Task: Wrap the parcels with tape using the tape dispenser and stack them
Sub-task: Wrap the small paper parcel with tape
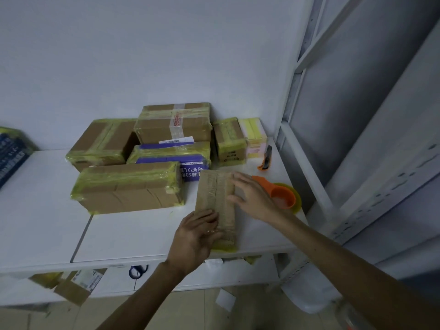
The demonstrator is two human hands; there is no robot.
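A narrow brown parcel (215, 198) lies lengthwise near the front edge of the white table (133, 234). My left hand (195, 236) rests flat on its near end, fingers straight. My right hand (252, 198) touches the parcel's right side with relaxed fingers. Just right of that hand lies the orange tape dispenser (281, 194) with its roll of yellow tape (296, 201). Behind stand several parcels wrapped in yellow tape: a long brown one (128, 186), a purple one (171, 156), a big box (102, 144), one stacked on top (173, 122) and a small one (229, 141).
An orange and black box cutter (266, 161) lies at the back right. A pink and yellow box (253, 136) stands against the wall. A grey metal shelving rack (357, 115) rises at the right. Cardboard scraps (73, 289) and scissors (138, 270) lie under the table.
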